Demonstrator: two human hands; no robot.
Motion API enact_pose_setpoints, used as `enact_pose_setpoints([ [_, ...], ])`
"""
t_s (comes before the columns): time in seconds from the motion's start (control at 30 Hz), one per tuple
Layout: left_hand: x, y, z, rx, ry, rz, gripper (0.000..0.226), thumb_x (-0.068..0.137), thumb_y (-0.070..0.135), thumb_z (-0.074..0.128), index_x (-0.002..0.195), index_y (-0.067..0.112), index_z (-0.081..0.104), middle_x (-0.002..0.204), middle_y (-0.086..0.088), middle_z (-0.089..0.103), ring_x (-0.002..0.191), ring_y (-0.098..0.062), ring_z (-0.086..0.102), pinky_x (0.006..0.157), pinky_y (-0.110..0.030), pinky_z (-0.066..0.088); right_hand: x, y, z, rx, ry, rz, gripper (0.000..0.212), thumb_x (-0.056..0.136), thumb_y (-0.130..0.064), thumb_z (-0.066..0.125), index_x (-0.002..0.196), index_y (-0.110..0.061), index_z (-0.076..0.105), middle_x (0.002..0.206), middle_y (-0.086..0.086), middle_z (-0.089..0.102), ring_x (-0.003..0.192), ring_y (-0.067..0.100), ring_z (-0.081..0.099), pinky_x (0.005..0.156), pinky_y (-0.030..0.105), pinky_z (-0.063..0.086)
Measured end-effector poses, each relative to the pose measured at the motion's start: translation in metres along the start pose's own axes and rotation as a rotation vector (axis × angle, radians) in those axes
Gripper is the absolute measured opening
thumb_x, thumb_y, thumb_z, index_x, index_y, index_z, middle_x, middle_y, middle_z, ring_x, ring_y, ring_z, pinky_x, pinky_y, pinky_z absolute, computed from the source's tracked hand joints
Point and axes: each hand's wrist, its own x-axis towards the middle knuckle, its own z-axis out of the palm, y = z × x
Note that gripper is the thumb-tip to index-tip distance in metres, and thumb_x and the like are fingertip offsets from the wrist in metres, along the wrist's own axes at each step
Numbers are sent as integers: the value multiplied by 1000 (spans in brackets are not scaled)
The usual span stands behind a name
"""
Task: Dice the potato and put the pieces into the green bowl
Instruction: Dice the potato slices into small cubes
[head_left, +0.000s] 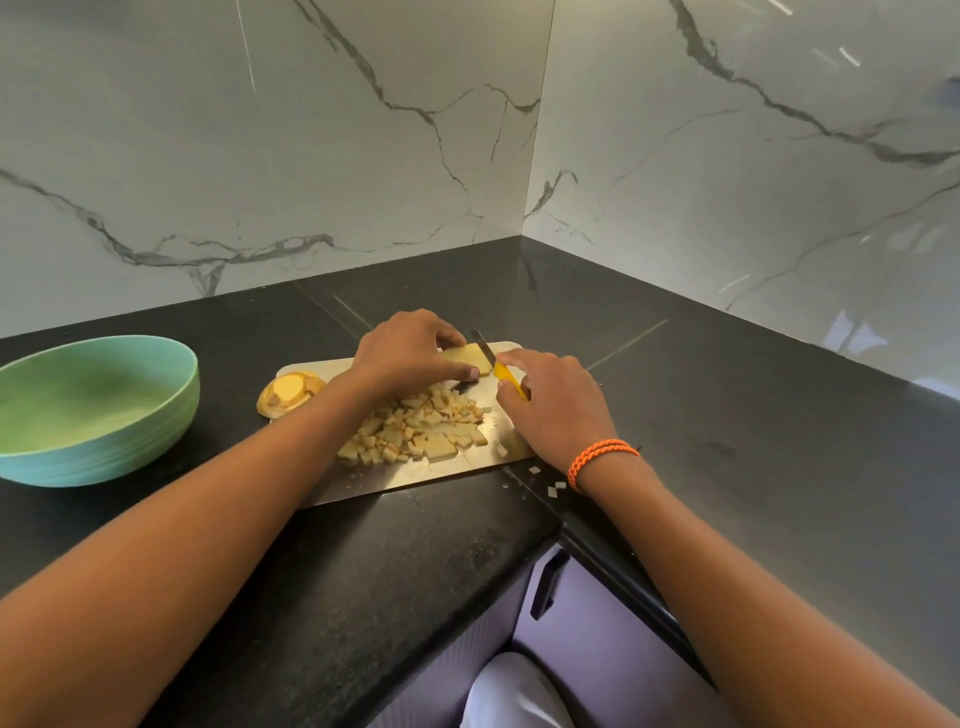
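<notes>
At the far edge of a steel cutting board (415, 475), a left hand (410, 351) pinched a potato slab (470, 357) while a right hand (553, 402) gripped a yellow-handled knife (506, 376). Diced pieces (415, 431) lay mid-board; the green bowl (93, 410) stood well left. The blade rested beside the thumb, risking a nick; stray cubes (555, 488) suggested more could scatter over the worktop's front edge.

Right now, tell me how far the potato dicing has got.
Done: a pile of diced pieces lies on the cutting board. In hand: left hand steadies a potato slab; right hand cuts with the knife. Left: another potato chunk; the green bowl is empty.
</notes>
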Motion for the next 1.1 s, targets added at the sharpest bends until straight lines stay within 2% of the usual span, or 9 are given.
enact_pose_setpoints([
  [0.13,2,-5,-1,-9,2,6,58,80,66,81,127,31,76,119,11,76,97,-10,66,72,-28,52,9,-3,8,-42,-30,-12,42,101,-37,50,141,-30,58,97,5,69,82,21,61,73,35,55],
  [0.27,5,-6,2,11,18,32,55,81,66,79,124,32,78,116,12,76,93,-10,66,61,-21,44,11,-2,12,-91,-26,-26,40,102,-34,50,141,-26,59,112,7,69,97,24,62,74,33,48],
  [0.43,6,-6,5,18,37,34,54,81,66,79,123,32,79,116,13,76,92,-9,65,61,-22,44,8,-4,15,-81,22,-39,41,102,-31,48,141,-25,58,110,9,70,97,26,63,75,36,49],
  [0.57,6,-6,5,25,30,33,54,82,66,79,124,32,78,118,12,76,93,-10,65,65,-24,48,11,-3,14,-92,0,-32,39,103,-32,50,139,-24,60,114,9,69,99,27,63,77,37,51],
  [0.73,4,-4,5,40,29,29,52,83,65,79,123,32,79,118,13,75,92,-9,65,64,-25,48,13,-1,13,-81,-59,-9,37,101,-33,54,137,-25,60,122,6,65,108,27,59,77,34,40],
  [0.87,2,-3,4,31,31,20,49,83,64,79,122,33,79,118,13,76,92,-9,65,71,-29,54,2,0,8,-62,-73,-6,35,99,-35,55,133,-27,62,111,3,66,97,23,60,74,34,44],
  [1.0,-1,0,6,54,51,12,48,86,62,77,123,31,78,117,13,75,94,-9,64,65,-25,45,-18,5,-4,-37,-106,-1,36,98,-38,57,132,-31,61,103,0,66,87,20,61,78,39,55],
  [1.1,-3,3,8,54,61,4,48,87,61,77,122,28,79,116,12,76,94,-11,66,70,-27,51,-35,8,-15,-45,-110,-6,35,98,-36,57,132,-30,62,97,-1,67,85,19,61,77,37,54],
])
